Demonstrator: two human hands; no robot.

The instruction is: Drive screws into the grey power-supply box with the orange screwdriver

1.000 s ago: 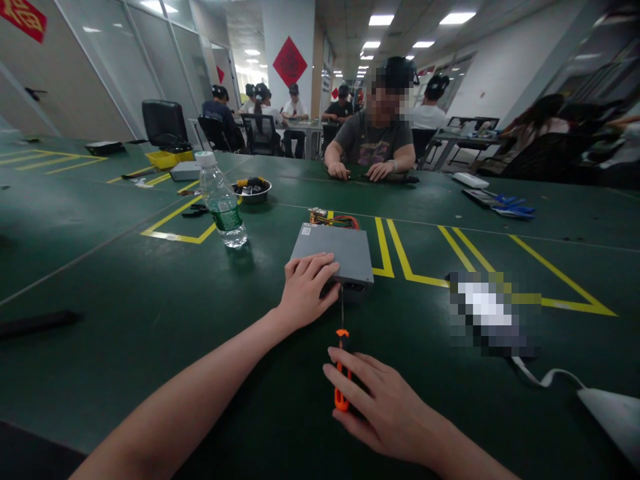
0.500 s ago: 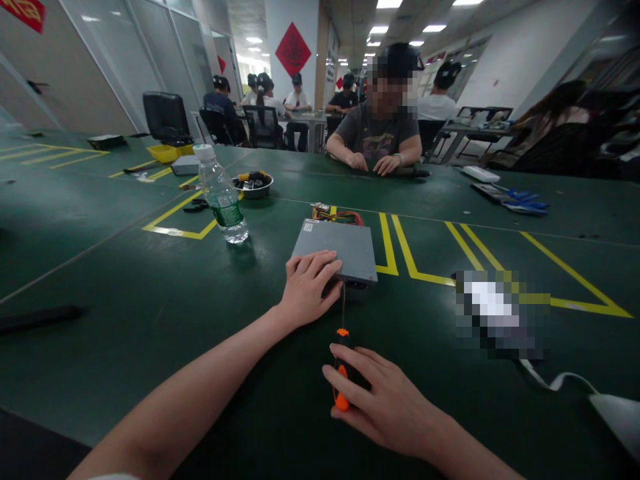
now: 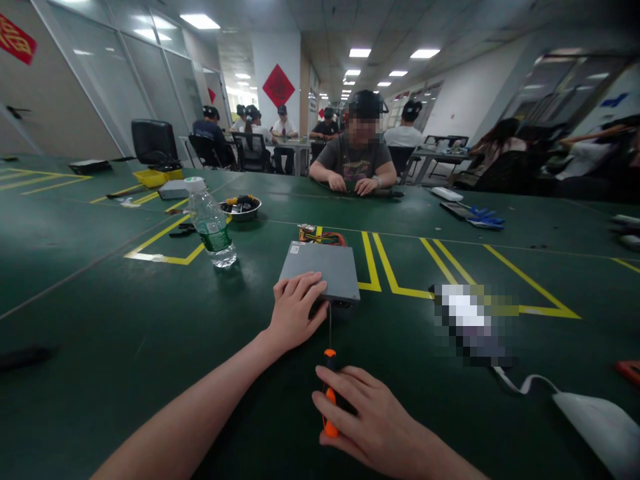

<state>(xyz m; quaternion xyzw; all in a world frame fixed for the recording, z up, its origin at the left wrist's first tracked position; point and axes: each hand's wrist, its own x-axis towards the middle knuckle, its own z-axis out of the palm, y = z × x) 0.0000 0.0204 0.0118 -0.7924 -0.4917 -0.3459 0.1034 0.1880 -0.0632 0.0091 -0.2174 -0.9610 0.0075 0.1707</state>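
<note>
A grey metal computer power supply (image 3: 330, 267) lies on the green table, with a bundle of coloured cables (image 3: 325, 237) at its far side. My left hand (image 3: 297, 307) rests on its near left corner, fingers over the top and thumb by the front edge. In my right hand (image 3: 363, 413) is an orange and black screwdriver (image 3: 331, 407), its handle between thumb and fingers. The shaft points away from me to the near face of the power supply, beside my left thumb. The tip's exact contact is too small to make out.
A water bottle (image 3: 213, 230) stands left of the power supply, a metal bowl of tools (image 3: 243, 208) behind it. To the right lie a blurred-out device (image 3: 470, 323) with a white strap and blue-marked gloves (image 3: 485, 219). Across the table sits a person (image 3: 355, 157).
The view has tilted up and turned slightly right, so everything sits lower and further left. Both hands keep their places on the power supply and the screwdriver.
</note>
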